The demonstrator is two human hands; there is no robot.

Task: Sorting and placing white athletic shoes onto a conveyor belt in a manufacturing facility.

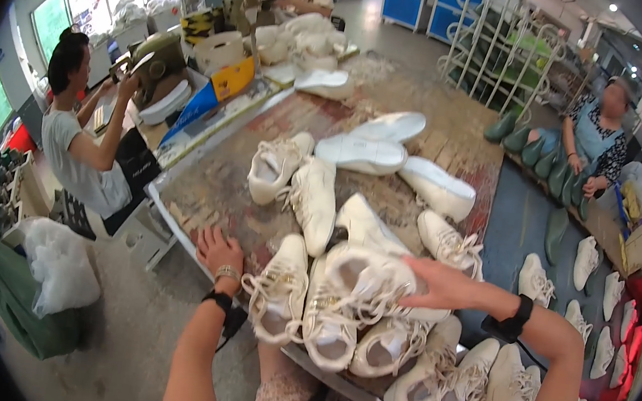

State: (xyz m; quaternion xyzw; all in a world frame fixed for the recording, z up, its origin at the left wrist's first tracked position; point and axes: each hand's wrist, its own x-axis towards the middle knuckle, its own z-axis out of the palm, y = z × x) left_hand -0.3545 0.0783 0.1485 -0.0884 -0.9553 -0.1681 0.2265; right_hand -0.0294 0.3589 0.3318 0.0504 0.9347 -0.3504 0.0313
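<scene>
Gripping a cream sneaker [366, 278], right hand [442, 284] hides its heel; left hand [219, 250] flat.

Matt cream cloth sneakers [363, 281] — corded laces — on a worn, rough, blotchy worktable [212, 180]

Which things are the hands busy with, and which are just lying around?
Busy with:
- cream sneaker under the right hand
- worktable under the left hand

Lying around:
- white soles
- green shoe forms
- plastic bag
</scene>
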